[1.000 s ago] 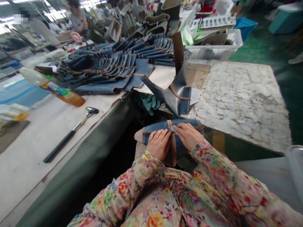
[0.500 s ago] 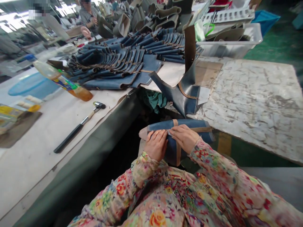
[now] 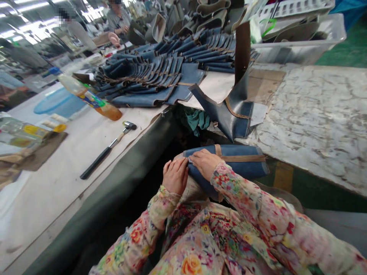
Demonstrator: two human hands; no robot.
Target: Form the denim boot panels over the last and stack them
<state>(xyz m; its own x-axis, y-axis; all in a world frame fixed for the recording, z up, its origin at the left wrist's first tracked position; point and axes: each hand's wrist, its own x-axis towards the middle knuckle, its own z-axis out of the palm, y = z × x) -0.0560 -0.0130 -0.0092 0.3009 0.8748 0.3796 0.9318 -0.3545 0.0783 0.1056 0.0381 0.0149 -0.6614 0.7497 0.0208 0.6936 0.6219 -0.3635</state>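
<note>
A blue leather boot-shaft piece (image 3: 243, 164) with crossing brown tape strips rests over a pale rounded support (image 3: 192, 191) in front of my lap. At its left end my left hand (image 3: 175, 176) has its fingers bent over the edge. My right hand (image 3: 205, 164) presses on the top beside it, fingertips together at the seam. The fingertips of both hands almost meet there. A small pale bit shows between them, too little to name. My right hand and sleeve cover part of the tape.
Another blue piece (image 3: 236, 109) stands folded at the table corner. Behind it lies a stack of blue leather pieces (image 3: 143, 76). A hammer (image 3: 107, 151), a bottle of amber liquid (image 3: 91, 97) and a blue tray (image 3: 60, 103) are on the left table. A white bin (image 3: 301, 51) stands at back right.
Both hands have slid left along the seam to the piece's left end, uncovering more tape on the right. My head view has turned slightly left.
</note>
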